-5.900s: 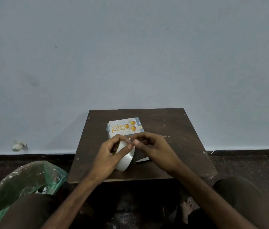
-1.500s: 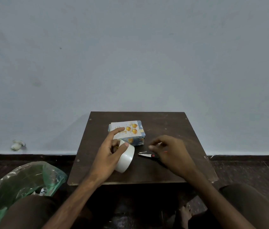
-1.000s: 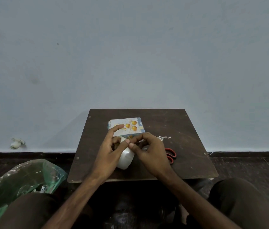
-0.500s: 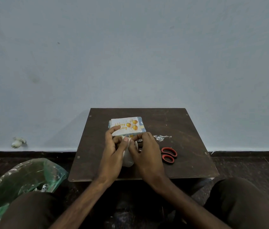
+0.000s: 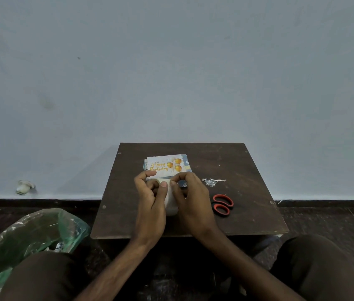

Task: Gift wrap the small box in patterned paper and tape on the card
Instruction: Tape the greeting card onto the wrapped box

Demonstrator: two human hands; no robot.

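Observation:
A small box wrapped in blue patterned paper (image 5: 185, 164) lies on the dark wooden table (image 5: 247, 170), with a white "Happy Birthday" card (image 5: 164, 166) with gold balloons on top of it. Just in front of the box, my left hand (image 5: 150, 200) grips a roll of clear tape (image 5: 170, 203), thumb on its rim. My right hand (image 5: 191, 196) pinches at the top edge of the roll with thumb and forefinger. Both hands hide most of the roll and the box's near side.
Red-handled scissors (image 5: 222, 204) lie on the table right of my right hand. A crumpled scrap of clear tape (image 5: 213, 181) sits beyond them. A bin lined with a green plastic bag (image 5: 30, 237) stands on the floor at the left. A wall rises just behind the table.
My right hand put the scissors down on the table at the right and came back to the tape roll. Both hands have closed in together on the roll.

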